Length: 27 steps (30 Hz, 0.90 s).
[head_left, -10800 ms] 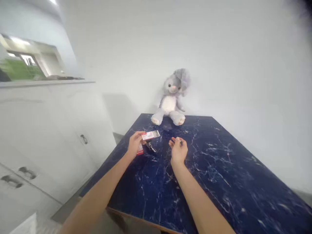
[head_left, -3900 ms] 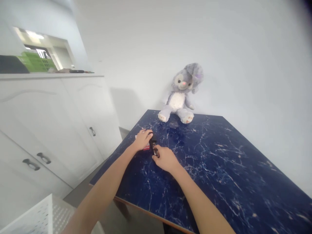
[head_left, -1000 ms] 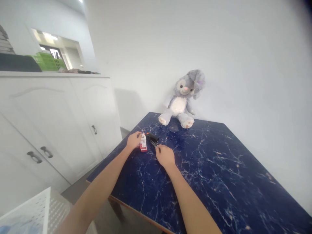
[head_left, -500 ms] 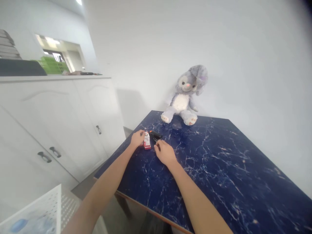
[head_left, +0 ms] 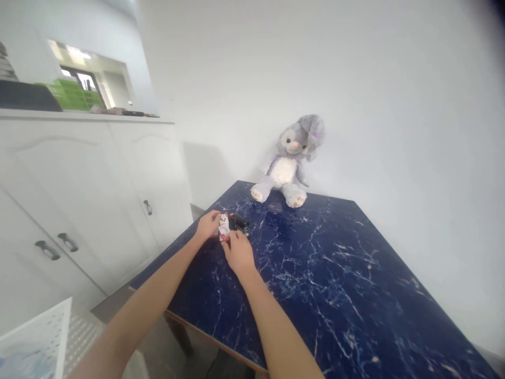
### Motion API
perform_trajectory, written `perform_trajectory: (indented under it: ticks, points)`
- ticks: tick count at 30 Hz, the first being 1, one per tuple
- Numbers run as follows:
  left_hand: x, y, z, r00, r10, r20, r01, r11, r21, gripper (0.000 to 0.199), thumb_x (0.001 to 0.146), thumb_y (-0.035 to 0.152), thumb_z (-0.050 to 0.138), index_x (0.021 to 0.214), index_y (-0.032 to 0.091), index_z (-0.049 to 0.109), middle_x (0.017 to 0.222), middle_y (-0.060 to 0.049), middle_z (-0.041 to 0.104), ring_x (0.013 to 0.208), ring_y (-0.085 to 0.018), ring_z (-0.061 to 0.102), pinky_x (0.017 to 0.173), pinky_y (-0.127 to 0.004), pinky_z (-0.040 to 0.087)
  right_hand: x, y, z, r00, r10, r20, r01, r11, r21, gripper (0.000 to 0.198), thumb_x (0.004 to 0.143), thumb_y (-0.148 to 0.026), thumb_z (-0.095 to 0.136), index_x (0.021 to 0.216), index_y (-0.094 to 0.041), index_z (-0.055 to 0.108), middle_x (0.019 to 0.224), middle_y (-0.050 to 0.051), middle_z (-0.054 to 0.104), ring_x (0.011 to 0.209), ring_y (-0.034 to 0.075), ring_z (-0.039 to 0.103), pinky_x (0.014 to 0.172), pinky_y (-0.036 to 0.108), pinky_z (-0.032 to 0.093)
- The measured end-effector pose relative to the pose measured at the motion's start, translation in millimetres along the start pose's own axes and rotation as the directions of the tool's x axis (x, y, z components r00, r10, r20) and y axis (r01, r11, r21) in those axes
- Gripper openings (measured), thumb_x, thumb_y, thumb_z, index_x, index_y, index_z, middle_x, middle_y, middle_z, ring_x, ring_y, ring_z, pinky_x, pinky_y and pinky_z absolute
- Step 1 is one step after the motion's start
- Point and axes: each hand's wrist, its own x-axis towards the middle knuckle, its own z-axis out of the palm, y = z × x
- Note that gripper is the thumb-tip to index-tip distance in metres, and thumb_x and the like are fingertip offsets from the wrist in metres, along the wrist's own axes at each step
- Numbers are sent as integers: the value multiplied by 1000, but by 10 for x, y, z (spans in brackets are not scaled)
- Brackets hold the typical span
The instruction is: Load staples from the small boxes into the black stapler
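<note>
Navy marble-patterned tabletop [head_left: 315,284] fills the lower middle of my feed, with two bare hands close together over its left part. Between them I count one small white-and-red box [head_left: 223,227], well short of the table's far edge. The left hand [head_left: 208,225] has its fingers bent over the box's left side, gripping it. The right hand [head_left: 240,250] reaches the near end of the box with half-curled fingers; from where I watch, I cannot tell whether they pinch it or only touch it. One black stapler [head_left: 240,221] with an orange tip lies just right of the box and beyond the right hand, which covers part of it.

Further back I have one grey plush rabbit [head_left: 284,171], seated at the far edge with two feet forward, against a white wall [head_left: 394,105]. Off to the left I count three dark handles [head_left: 68,242] on one white cabinet [head_left: 130,168], and one green crate [head_left: 73,93] above its top. One white perforated basket [head_left: 65,331] sits at the lower left corner, its contents blurred.
</note>
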Motion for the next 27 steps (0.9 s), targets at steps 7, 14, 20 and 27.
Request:
perform_trajectory:
  ticks: [7,14,20,27]
  points:
    - [-90,170,-127,973,-28,-227,26,1000,-14,35,95,35,40,108,17,67,109,-9,72,99,-22,67,93,-34,49,-57,53,-78,988,-31,-152,62,977,205,10,94,-26,52,99,-21,59,103,6,63,96,18,59,88,27,46]
    - [-371,573,-183,967,202,-155,-229,956,-181,41,98,43,37,119,18,62,83,-2,73,71,-16,66,74,-28,53,-24,219,-349,919,198,-340,-58,923,381,23,95,-37,51,109,-20,61,108,9,66,95,19,62,89,30,46]
    - [-637,908,-62,894,440,87,-382,848,-368,53,100,42,36,148,21,37,130,-11,64,96,-19,68,89,-33,54,3,297,-402,862,329,-385,-143,888,438,34,91,-39,57,118,-19,58,111,9,65,92,20,62,90,31,47]
    - [-584,936,-4,952,306,2,-283,883,-374,48,96,39,46,141,23,46,107,-8,73,85,-20,72,84,-36,58,-6,359,-387,932,262,-252,-125,882,453,56,90,-25,49,144,-21,38,119,8,65,76,15,64,83,29,52]
